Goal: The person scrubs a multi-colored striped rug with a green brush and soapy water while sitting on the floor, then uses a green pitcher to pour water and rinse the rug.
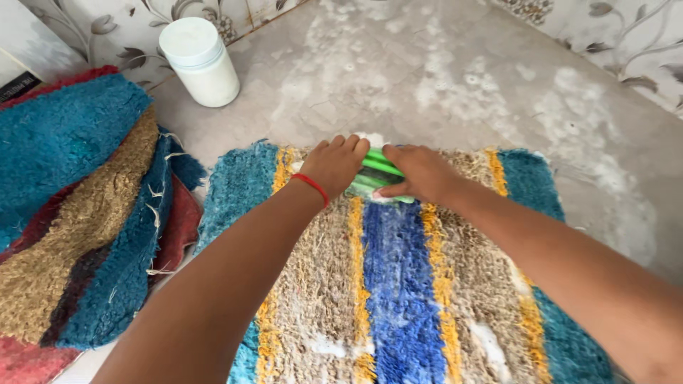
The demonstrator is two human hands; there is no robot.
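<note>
Wet grey floor (441, 78) shows soapy streaks; a heaped rug (78, 213) lies at left, a white jar (200, 61) behind. Left hand (333, 165) and right hand (420, 173) clamp a green brush (376, 178) at the striped mat's (398, 284) far edge; foam patches dot the nearer pile, seemingly partly scrubbed. Nothing blocks the brush.

floor (441, 78): grey stone, blotched with white soapy residue — wet look
walls (612, 35): pale tiles, grey leaf-and-vine pattern, meeting the floor at far left and far right
jar (200, 60): white, lidded, upright by the left wall
light: even, soft — no hard shadows
</note>
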